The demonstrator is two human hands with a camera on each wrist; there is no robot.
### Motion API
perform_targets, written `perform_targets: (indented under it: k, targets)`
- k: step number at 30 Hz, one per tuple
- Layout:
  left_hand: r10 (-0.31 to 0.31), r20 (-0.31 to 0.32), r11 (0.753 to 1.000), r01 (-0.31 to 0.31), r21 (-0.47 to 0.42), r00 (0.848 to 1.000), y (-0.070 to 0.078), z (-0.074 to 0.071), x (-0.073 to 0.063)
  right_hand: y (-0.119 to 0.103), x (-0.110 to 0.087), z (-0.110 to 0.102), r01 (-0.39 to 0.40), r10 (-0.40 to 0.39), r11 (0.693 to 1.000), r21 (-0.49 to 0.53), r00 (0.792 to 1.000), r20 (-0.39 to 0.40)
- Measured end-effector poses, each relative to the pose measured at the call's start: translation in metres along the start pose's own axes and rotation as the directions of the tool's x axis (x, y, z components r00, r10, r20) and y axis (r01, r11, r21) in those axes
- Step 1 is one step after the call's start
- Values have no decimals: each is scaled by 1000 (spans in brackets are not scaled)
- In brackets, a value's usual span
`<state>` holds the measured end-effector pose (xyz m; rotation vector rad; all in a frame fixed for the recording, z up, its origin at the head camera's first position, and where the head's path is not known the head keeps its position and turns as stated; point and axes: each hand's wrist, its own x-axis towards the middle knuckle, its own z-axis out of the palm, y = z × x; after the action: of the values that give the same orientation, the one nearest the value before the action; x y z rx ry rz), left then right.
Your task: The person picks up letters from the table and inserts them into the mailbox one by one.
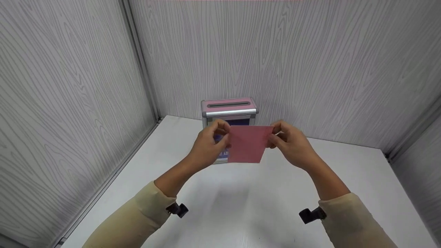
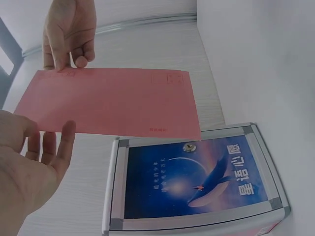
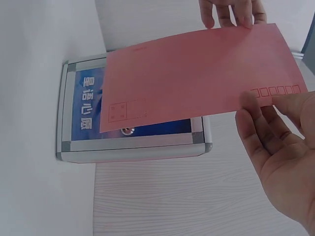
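Note:
A pink envelope with printed postcode boxes and stamp squares is held up above the table between both hands. My left hand pinches its left edge, thumb on the near side. The opposite edge is pinched by my right hand. Behind the envelope stands a pink-topped, metal-framed letter box with a long slot in its top. In the left wrist view its front panel shows a whale picture and white characters; the envelope hides part of that front in the head view.
The box stands on a white table close to the wood-grained back wall. Another wall rises along the left side of the table, and a third along the right.

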<state>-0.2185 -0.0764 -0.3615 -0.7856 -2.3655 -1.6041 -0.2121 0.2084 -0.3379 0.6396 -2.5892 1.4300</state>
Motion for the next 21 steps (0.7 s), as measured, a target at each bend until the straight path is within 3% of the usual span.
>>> perform_targets:
  k: [4, 10, 16, 21]
  targets:
    - [43, -12, 999, -43, 27, 999, 9, -7, 6, -14, 8, -4, 57, -57, 998, -10, 998, -29]
    - [180, -42, 980, -175, 97, 983, 27, -16, 15, -38, 14, -9, 159, -164, 984, -74, 984, -68]
    - [309, -100, 940, -288, 183, 946, 46, -27, 27, -57, 23, -13, 229, -252, 957, -180, 961, -116]
    - [401, -119, 895, -361, 262, 908, 48, -34, 37, -59, 36, -13, 264, -301, 940, -218, 941, -156]
